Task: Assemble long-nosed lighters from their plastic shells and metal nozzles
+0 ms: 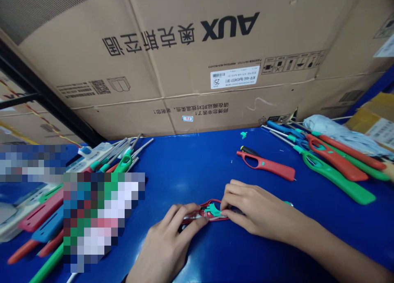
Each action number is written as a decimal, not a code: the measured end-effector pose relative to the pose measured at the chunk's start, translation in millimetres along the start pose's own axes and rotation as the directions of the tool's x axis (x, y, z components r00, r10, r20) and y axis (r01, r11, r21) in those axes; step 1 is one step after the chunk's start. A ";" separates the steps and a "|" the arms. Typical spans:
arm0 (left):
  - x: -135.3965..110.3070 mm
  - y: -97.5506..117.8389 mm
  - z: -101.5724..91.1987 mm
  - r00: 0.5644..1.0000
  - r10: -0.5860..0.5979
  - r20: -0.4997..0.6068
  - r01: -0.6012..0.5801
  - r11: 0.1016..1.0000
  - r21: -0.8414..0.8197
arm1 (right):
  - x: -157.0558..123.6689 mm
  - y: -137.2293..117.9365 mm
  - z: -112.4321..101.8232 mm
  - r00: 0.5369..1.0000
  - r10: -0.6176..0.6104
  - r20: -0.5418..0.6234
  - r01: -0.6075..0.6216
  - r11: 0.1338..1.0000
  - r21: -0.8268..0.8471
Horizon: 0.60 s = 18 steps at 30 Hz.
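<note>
My left hand [168, 238] is closed round one end of an opened red lighter casing [215, 200], low over the blue table. Inside the casing sits a green plastic trigger [213, 209], with small dark parts beside it. The fingertips of my right hand [255, 207] pinch at the green trigger's right edge, against the casing; what else they hold is hidden. Beyond my right hand lies a red casing half [273, 166] with a looped opening. A yellow-and-black handle [248, 151] shows behind it, and a loose green piece [243, 134] lies farther back.
Green and red long lighters [338, 178] are piled at the right, near a pale blue plastic bag [335, 135]. More lighters with metal tubes [124, 162] lie at the left by a white power strip [89, 155]. A large cardboard box [184, 81] walls the back.
</note>
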<state>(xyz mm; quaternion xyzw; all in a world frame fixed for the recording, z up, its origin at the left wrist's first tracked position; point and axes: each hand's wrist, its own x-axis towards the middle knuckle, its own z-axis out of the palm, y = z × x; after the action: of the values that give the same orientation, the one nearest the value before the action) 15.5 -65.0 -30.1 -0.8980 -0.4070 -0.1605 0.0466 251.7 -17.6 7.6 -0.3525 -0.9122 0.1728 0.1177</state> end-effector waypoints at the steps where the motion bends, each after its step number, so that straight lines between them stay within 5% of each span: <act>1: 0.4 0.3 -0.5 1.000 0.001 -0.002 -0.001 1.000 0.000 | 0.2 0.0 1.4 1.000 -0.006 -0.008 0.006 1.000 -0.006; 18: -0.2 0.0 -0.9 1.000 0.002 0.019 -0.001 1.000 -0.002 | -3.9 0.3 19.6 0.985 -0.174 -0.019 0.167 0.967 -0.192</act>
<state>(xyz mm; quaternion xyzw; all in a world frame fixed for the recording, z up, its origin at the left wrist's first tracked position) 15.1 -65.4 -29.3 -0.8998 -0.4065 -0.1526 0.0420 248.1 -24.6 -10.8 -0.2854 -0.9491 0.0683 0.1143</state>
